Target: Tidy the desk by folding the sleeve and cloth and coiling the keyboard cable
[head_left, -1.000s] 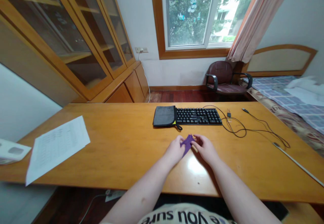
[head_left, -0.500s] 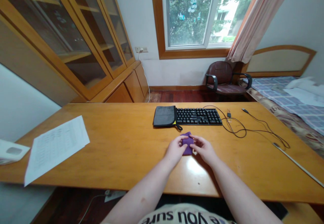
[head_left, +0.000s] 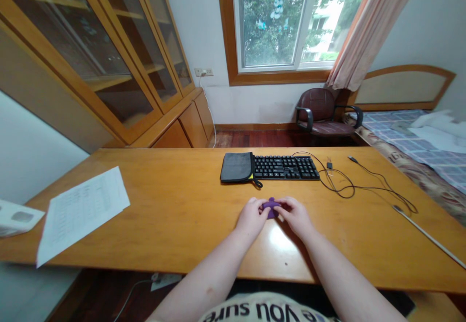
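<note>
A small piece of purple cloth (head_left: 271, 207) is pinched between my two hands over the front middle of the wooden desk (head_left: 174, 215). My left hand (head_left: 254, 215) grips its left side, and my right hand (head_left: 294, 215) grips its right side. The cloth is bunched into a thick fold at my fingertips, with a flap showing below. Just beyond my hands lie a dark grey zip pouch (head_left: 236, 167) and a black keyboard (head_left: 286, 168); the pouch overlaps the keyboard's left end.
Printed paper sheets (head_left: 82, 213) and a white object (head_left: 20, 218) lie at the left. Black cables (head_left: 382, 187), a small black adapter (head_left: 329, 165) and a white strip (head_left: 429, 237) are on the right. A chair (head_left: 320, 113) stands behind the desk.
The purple cloth was spread flatter and taller; now it is folded or rolled into a shorter bundle. My fingers have closed nearer together around it.
</note>
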Demonstrator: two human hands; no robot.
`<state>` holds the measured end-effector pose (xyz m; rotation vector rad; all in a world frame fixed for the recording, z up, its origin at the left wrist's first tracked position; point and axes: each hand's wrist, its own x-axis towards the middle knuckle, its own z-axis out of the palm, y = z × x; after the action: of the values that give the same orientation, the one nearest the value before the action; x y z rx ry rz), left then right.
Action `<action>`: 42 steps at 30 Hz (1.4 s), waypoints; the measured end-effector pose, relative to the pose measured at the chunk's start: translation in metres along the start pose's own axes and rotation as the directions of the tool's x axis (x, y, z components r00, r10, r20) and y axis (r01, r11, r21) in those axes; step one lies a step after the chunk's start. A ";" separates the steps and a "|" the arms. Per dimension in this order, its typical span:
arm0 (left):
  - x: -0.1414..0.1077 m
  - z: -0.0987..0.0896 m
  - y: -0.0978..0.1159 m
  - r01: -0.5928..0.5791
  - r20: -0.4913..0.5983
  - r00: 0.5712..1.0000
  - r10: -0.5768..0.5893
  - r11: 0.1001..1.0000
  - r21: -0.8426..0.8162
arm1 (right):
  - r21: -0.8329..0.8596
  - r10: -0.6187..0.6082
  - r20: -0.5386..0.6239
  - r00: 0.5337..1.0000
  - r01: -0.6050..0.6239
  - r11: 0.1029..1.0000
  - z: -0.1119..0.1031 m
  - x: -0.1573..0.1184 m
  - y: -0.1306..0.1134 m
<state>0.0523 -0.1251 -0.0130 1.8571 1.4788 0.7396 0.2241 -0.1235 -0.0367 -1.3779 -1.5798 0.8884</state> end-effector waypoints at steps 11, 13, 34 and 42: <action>0.006 0.019 -0.015 0.195 0.077 0.981 -0.180 0.871 -0.452 | 0.431 0.183 0.183 0.966 -0.246 0.868 0.006 -0.002 -0.008; 0.006 0.020 -0.016 0.224 0.065 0.973 -0.221 0.840 -0.494 | 0.454 0.201 0.214 0.956 -0.279 0.846 0.008 -0.001 -0.008; 0.142 -0.096 -0.055 0.164 -0.281 0.949 -0.143 0.985 0.053 | 0.425 0.218 0.085 0.972 -0.233 0.875 0.004 0.000 -0.005; 0.124 -0.077 -0.056 0.059 -0.301 0.947 0.110 0.864 0.501 | 0.417 0.233 0.059 0.971 -0.236 0.878 0.003 -0.001 -0.004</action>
<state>-0.0151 0.0160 -0.0028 2.2206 2.0140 0.7418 0.2203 -0.1247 -0.0344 -1.2622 -1.1449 1.2981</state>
